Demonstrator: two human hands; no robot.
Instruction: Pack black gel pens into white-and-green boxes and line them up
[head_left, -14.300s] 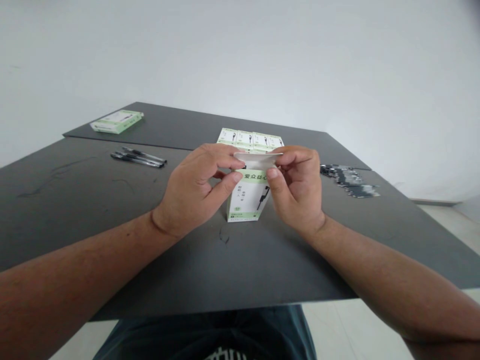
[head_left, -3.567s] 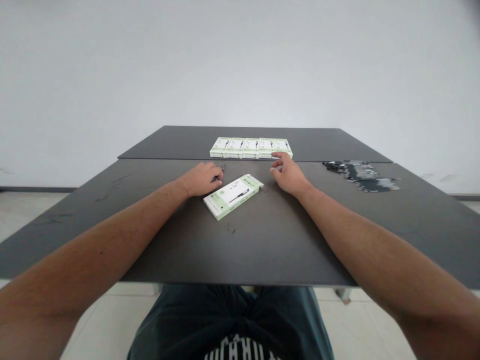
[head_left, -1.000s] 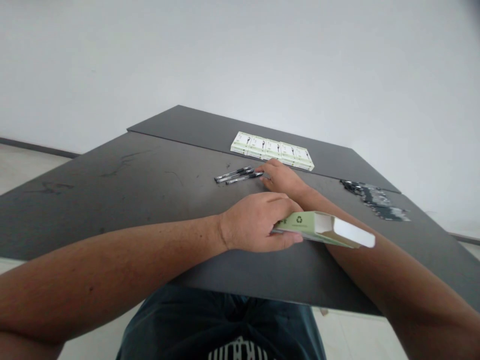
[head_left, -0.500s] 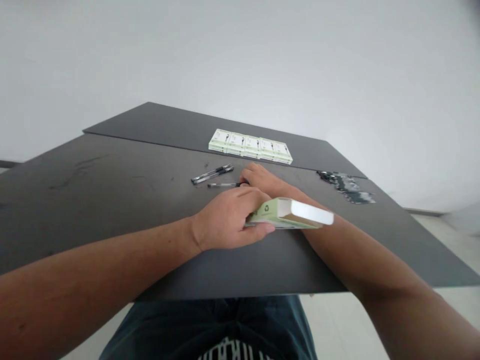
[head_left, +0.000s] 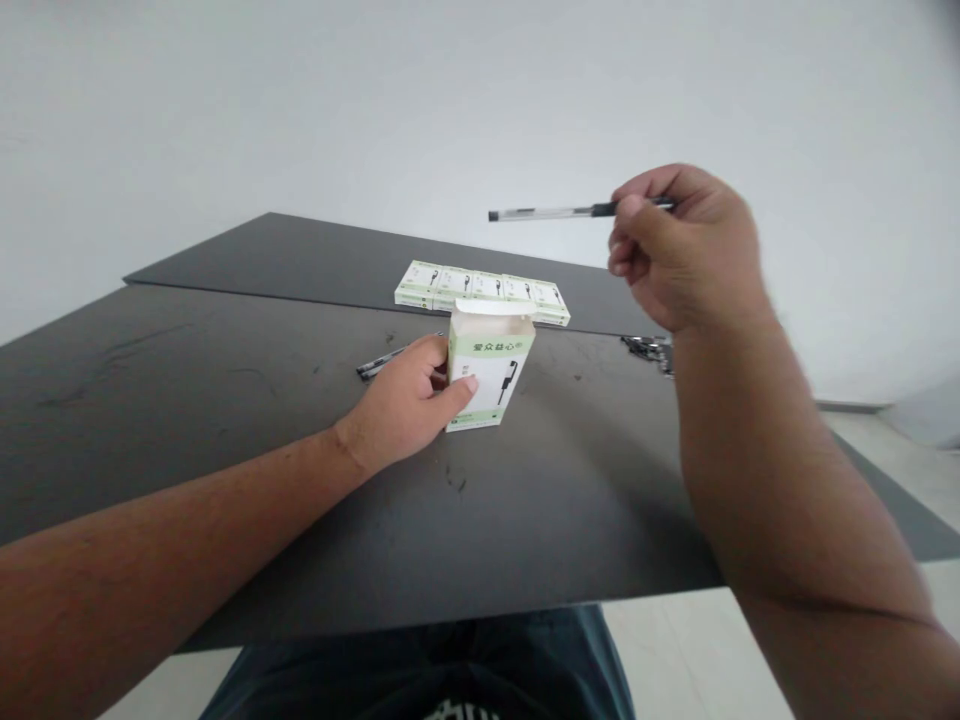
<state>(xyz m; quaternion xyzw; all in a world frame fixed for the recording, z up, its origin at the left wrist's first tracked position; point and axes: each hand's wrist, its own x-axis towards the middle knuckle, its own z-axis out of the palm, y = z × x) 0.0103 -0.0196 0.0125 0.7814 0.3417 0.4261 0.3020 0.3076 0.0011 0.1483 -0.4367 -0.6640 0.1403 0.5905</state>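
Note:
My left hand [head_left: 409, 405] grips a white and green pen box [head_left: 487, 372] by its left side, thumb across the printed front. The box stands roughly upright, its top flap raised and its mouth open; what lies inside is hidden. Raised above the table at the right, my right hand [head_left: 686, 245] pinches a clear pen [head_left: 551, 212] by its black-capped end. The pen lies nearly level, its other end pointing left, apart from the box. Behind my left hand a few pens [head_left: 379, 362] lie on the table, partly covered.
Several pen boxes [head_left: 480, 285] lie in a row toward the back of the dark table [head_left: 315, 530]. A pile of pens [head_left: 649, 352] at the right is partly hidden by my right forearm. A pale wall [head_left: 375, 100] rises behind the table.
My right hand has lifted the pen off the table, up and to the right. My left hand has turned the box from lying tilted to upright, its mouth now facing up.

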